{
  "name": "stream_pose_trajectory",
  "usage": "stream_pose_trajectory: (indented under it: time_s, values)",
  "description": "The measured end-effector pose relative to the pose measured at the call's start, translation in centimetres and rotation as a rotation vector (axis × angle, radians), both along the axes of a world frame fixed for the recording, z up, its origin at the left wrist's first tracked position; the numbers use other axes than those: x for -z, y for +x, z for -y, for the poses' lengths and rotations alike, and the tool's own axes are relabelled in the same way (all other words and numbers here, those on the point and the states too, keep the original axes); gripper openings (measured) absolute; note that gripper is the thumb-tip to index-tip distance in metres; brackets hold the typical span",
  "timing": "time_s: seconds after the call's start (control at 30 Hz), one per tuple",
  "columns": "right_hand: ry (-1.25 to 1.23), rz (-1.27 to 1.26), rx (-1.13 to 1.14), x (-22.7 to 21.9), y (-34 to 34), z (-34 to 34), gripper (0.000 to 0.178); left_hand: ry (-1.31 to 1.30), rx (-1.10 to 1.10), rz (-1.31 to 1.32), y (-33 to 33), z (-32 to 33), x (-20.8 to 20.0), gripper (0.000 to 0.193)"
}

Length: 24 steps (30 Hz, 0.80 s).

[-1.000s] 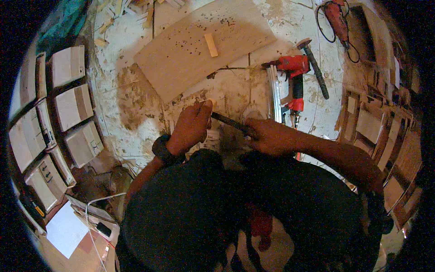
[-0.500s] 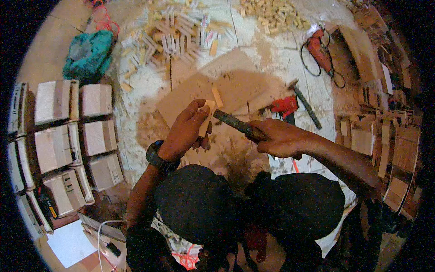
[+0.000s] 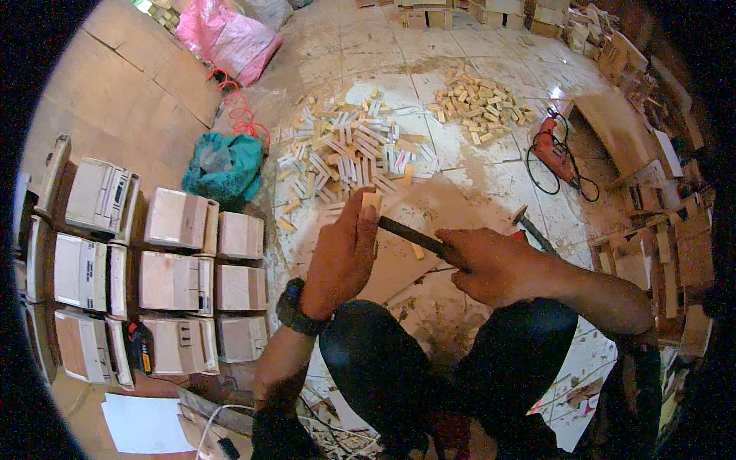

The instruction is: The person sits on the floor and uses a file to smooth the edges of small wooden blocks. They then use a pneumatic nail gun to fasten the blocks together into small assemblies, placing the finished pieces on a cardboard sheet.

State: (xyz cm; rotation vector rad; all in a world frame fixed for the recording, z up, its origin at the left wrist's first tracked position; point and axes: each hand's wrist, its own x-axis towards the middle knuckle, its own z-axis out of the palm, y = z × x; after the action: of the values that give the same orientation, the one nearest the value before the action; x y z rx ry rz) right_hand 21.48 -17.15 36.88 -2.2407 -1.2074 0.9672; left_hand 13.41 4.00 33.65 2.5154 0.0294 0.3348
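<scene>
My left hand (image 3: 343,253) is closed on a small pale wooden block (image 3: 371,202), gripped upright between thumb and fingers. My right hand (image 3: 494,264) is wrapped round the end of a long, dark, flat bar that looks like a file (image 3: 414,234). The file's tip points left and lies right beside the block; whether they touch I cannot tell. Below the two hands a sheet of brown cardboard (image 3: 383,285) covers part of the floor, with another small wooden block (image 3: 418,251) on it.
Piled wooden strips (image 3: 353,149) and small blocks (image 3: 479,103) lie ahead. To the right are a hammer (image 3: 538,231), a corded red drill (image 3: 550,147) and stacked wood. Rows of wooden box-like pieces (image 3: 172,280) stand left, near a green bag (image 3: 222,167).
The head view has tilted up, bringing in more of the far floor and a pink sack. Both hands keep hold of the block and the file, whose tip stays beside the block.
</scene>
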Motion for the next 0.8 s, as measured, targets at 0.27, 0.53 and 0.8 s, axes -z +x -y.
stream_pose_trajectory:
  time_s: [0.27,0.53,0.8]
  values:
    - [-0.008,0.039,0.043,0.8,-0.5,0.2,0.044,-0.476,-0.088,-0.262,0.1,1.3,-2.0,0.044]
    - [0.299,-0.044,0.076,0.2,0.7,1.9,0.038,-0.720,0.070,-0.249,2.8,1.4,-3.0,0.042]
    - [0.157,-0.121,0.171,1.2,1.6,2.4,0.038,-0.819,0.040,-0.261,4.1,1.9,-3.2,0.039]
